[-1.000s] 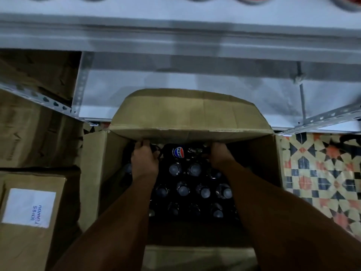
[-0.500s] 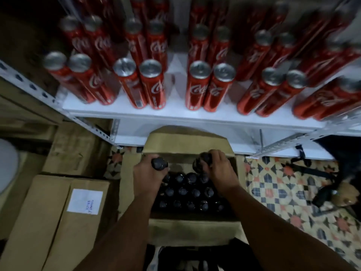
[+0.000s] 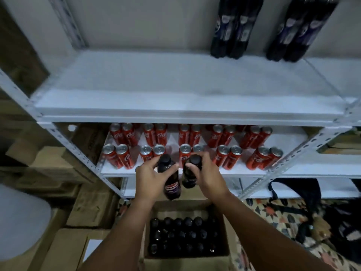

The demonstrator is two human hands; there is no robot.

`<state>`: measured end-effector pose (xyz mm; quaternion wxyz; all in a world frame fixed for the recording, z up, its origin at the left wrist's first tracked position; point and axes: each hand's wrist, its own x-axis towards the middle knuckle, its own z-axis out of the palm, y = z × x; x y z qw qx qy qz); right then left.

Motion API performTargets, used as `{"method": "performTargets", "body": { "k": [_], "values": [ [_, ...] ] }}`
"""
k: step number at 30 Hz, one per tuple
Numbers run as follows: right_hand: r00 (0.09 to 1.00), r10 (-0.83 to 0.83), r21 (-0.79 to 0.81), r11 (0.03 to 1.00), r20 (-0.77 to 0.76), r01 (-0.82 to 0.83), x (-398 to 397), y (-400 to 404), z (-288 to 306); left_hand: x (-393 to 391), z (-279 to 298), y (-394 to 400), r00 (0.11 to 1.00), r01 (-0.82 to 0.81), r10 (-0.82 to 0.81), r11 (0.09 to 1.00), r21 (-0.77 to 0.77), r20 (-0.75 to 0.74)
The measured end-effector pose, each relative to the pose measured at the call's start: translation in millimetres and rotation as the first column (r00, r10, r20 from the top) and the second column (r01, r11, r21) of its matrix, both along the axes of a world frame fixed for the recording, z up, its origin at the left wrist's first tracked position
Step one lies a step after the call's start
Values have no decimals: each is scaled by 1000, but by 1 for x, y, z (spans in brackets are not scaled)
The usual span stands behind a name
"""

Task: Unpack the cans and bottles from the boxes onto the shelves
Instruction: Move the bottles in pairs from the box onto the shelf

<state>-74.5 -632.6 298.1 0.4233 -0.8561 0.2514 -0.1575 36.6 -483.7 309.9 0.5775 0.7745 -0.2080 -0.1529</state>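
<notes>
left hand [image 3: 151, 178] grip clamped on left bottle [image 3: 169, 178] | right hand [image 3: 208, 176] grip clamped on right bottle [image 3: 190, 173] | both upright, caps up | your target shelf [image 3: 175, 90] lies above and ahead, both hands equally near

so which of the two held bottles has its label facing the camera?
The bottle in the left hand: left bottle shows a red-and-blue label low on its body. The right hand bottle shows only dark plastic.

Both hands — left hand [image 3: 151, 178], right hand [image 3: 207, 176] — have lifted bottles (one each) clear of the box [image 3: 187, 257].
</notes>
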Motion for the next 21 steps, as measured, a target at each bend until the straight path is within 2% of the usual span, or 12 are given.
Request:
{"method": "performTargets", "body": {
  "k": [3, 6, 11, 14, 21],
  "values": [
    [990, -8, -58, 998, 144, 16, 15, 5, 51, 8, 45, -4, 996, 85, -83, 990, -114, 19],
    [962, -74, -90, 991, 264, 101, 33, 7, 97, 24, 87, -11, 991, 113, -98, 976, -186, 87],
    [877, -156, -49, 979, 454, 199, 58, 21, 175, 45, 163, -20, 970, 179, -116, 936, -304, 214],
    [818, -162, -83, 965, 551, 248, 77, 28, 216, 60, 206, -24, 963, 168, -76, 919, -357, 258],
    [749, -149, -117, 950, 645, 290, 117, 19, 270, 101, 270, -41, 928, 141, 14, 911, -387, 372]
  ]
}}
